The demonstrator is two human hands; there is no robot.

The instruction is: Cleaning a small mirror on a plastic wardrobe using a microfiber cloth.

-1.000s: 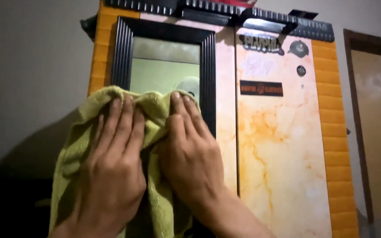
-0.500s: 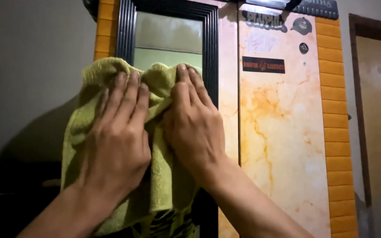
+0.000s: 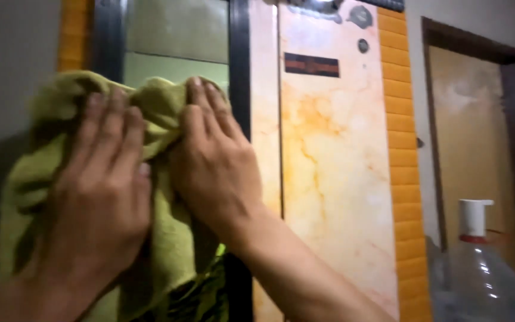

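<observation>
Both my hands press a yellow-green cloth (image 3: 165, 238) flat against a mirror (image 3: 174, 42) with a black ribbed frame (image 3: 239, 71), set in a wardrobe door. My left hand (image 3: 99, 191) lies spread on the left part of the cloth. Beside it, my right hand (image 3: 213, 164) covers the cloth's right part, fingertips near the frame's inner edge. The cloth hangs down below both hands and hides the lower mirror.
The wardrobe (image 3: 335, 167) has an orange-veined marble-look door with stickers near the top and orange ribbed side trim (image 3: 403, 149). A brown-framed doorway (image 3: 478, 131) stands to the right. A clear water jug with a white pump cap (image 3: 475, 262) sits at lower right.
The view has shifted, so the wardrobe and both hands now sit further left in frame, blurred by motion. The hands still press the cloth on the mirror. The water jug shows more fully.
</observation>
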